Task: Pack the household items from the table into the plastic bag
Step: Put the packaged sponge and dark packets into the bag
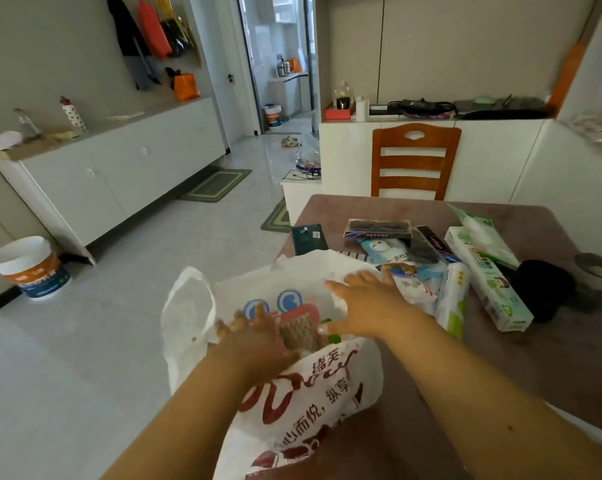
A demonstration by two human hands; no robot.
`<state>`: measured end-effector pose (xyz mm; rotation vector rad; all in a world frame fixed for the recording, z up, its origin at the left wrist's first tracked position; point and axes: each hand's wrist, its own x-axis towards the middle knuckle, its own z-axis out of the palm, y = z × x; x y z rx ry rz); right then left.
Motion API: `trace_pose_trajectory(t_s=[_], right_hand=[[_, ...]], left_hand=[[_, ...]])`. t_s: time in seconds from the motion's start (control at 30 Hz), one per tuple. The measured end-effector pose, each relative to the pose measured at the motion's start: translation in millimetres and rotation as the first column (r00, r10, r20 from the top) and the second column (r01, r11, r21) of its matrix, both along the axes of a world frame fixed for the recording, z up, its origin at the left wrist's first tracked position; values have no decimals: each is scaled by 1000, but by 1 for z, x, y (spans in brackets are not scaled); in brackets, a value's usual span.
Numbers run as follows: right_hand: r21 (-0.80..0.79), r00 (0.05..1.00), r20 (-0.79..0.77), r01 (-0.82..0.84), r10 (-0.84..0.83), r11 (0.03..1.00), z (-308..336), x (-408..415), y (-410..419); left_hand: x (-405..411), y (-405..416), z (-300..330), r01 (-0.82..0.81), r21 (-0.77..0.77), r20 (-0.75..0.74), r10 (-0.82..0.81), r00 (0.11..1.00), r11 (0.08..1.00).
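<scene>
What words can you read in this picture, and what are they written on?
"悦, 纵享": red characters on the white plastic bag; the rest of its print is creased and unclear.
"一次性": on the light blue packet on the table.
Long green and white box: print too small to read.
Orange and blue bucket on the floor: label too blurred.

White plastic bag (313, 386) with red print, mouth open, at desk (552, 368) edge; packaged household items (441, 265) piled just behind it.
</scene>
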<state>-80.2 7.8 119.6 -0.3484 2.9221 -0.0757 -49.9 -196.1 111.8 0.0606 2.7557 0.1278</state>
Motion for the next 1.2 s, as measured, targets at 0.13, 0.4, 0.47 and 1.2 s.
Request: trace_pose_trajectory(t_s=[0.13, 0.4, 0.47, 1.2], right_hand=[[37, 984, 160, 71, -76, 997, -22, 12, 5], [-155, 992, -88, 78, -92, 985, 10, 27, -2], [-228, 983, -154, 62, -99, 972, 13, 36, 1], [145, 594, 437, 695, -676, 704, -110, 125, 215]], left_hand=[[41, -10, -38, -140, 116, 17, 139, 990, 983], [35, 15, -15, -14, 303, -303, 110, 947, 953], [35, 22, -8, 20, 307, -312, 81, 947, 951], [83, 209, -53, 15, 582, 151, -126, 980, 813]])
